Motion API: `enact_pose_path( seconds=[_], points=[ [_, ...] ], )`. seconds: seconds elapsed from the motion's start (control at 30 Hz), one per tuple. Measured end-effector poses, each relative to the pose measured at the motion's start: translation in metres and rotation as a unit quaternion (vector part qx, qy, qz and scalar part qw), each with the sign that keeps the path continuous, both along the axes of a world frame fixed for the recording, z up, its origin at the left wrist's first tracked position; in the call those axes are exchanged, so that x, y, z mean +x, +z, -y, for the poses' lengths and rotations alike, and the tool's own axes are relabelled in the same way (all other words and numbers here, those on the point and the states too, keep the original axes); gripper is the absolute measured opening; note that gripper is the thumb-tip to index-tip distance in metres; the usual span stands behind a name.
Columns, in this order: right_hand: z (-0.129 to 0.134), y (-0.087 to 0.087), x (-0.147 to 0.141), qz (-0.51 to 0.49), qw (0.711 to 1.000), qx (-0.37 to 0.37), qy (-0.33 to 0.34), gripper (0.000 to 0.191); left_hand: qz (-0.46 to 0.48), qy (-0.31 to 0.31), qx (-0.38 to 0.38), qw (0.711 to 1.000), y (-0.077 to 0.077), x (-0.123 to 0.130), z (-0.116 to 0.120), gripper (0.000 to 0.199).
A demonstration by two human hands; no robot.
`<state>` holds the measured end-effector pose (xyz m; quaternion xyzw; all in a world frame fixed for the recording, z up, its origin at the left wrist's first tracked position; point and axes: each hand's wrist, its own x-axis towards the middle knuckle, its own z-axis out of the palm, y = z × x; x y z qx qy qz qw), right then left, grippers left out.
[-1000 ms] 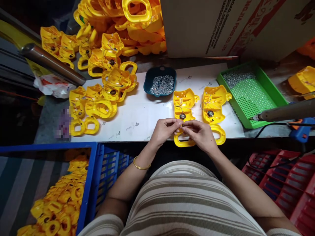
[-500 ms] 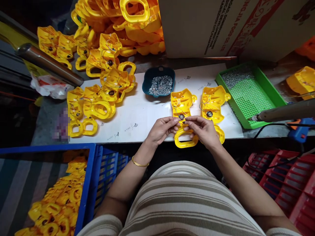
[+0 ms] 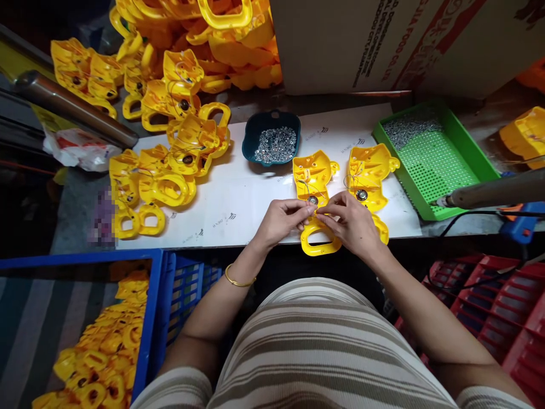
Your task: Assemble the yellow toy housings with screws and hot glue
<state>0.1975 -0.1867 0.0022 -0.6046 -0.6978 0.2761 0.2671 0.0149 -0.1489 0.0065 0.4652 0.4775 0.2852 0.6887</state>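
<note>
A yellow plastic shell half (image 3: 313,170) lies hollow side up in front of me, with thin wires, a round silver-and-black speaker (image 3: 313,200) and a ring-shaped handle (image 3: 319,249) at its near end. My left hand (image 3: 286,222) pinches thumb to forefinger just below the speaker. From the other side my right hand (image 3: 353,224) is closed, its fingertips meeting at the same spot above the handle. Whatever the fingertips hold is too small or hidden. A second, similar shell half (image 3: 369,170) lies to the right, its handle partly behind my right hand.
A dark teal bowl (image 3: 251,142) holds small metal screws. At right stands a green perforated tray (image 3: 464,170) of metal pieces, with a metal rod tool (image 3: 489,193) over its edge. More yellow shells (image 3: 187,145) pile up at left. Blue (image 3: 157,307) and red crates (image 3: 489,307) flank me.
The right hand has turned over more, its fingertips coming down nearer the left fingertips below the speaker. A small dark piece seen by the right fingers is now hidden. The view has shifted slightly.
</note>
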Motion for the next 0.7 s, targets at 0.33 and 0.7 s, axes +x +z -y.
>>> enact_pose_path(
  seconds=[0.33, 0.7],
  points=[
    [-0.024, 0.022, 0.012, -0.021, 0.987, -0.131, 0.092, 0.010, -0.089, -0.065, 0.185, 0.977, 0.009, 0.007, -0.011, 0.023],
    [-0.011, 0.003, 0.022, -0.093, 0.991, -0.093, 0.039, 0.013, -0.391, 0.040, 0.415, 0.820, -0.023, -0.008, 0.039, 0.023]
  ],
)
